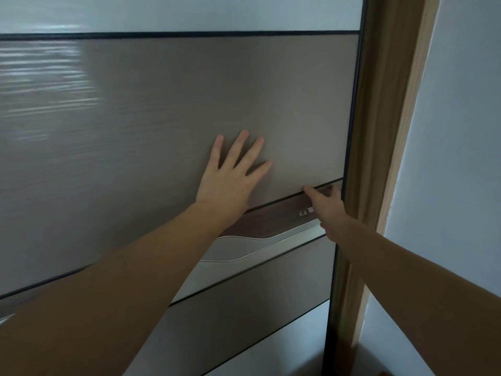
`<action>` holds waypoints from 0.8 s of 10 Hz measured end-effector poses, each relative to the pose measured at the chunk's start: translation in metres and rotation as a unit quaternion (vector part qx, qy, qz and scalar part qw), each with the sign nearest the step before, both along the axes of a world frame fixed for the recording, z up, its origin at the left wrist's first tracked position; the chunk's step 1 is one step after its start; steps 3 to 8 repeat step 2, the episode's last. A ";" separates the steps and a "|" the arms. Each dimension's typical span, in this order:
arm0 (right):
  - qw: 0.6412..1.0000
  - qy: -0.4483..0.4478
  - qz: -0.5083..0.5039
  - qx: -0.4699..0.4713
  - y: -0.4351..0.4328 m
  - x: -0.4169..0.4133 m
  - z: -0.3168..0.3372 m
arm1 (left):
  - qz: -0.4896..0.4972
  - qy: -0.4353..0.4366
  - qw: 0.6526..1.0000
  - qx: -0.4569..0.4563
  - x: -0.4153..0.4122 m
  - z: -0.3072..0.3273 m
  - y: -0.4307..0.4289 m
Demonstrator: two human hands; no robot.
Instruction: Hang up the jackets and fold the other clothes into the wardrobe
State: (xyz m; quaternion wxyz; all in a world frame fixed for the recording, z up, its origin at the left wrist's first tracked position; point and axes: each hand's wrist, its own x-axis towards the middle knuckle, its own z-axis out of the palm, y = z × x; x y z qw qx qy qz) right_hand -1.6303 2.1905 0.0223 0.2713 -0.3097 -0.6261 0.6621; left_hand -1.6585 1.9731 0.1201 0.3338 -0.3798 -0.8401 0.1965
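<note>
wardrobe door (162, 118) fills most of view, its right edge beside wood frame (379, 131). left hand (230, 180) lies flat on the door's taupe panel, fingers straight and spread, holding nothing. right hand (329, 207) is at the door's right edge, on dark strip (271, 217) just above metal handle (284, 237); fingers blurred, can't tell grip. white wall (461, 131) far right.

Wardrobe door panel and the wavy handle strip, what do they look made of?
Door panel: glossy taupe laminate or lacquered board, probably; it reflects bright light and shows fine horizontal grain. Handle strip: brushed metal, likely aluminium, silver with a bright edge highlight.
</note>
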 end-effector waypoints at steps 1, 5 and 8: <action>0.986 -0.015 0.042 0.158 -0.036 0.017 0.007 | -0.011 -0.034 0.999 -0.008 0.009 -0.010 -0.028; 0.952 -0.051 0.093 0.288 -0.074 0.037 0.006 | -0.013 -0.087 0.996 0.006 0.018 -0.029 -0.061; 0.952 -0.051 0.093 0.288 -0.074 0.037 0.006 | -0.013 -0.087 0.996 0.006 0.018 -0.029 -0.061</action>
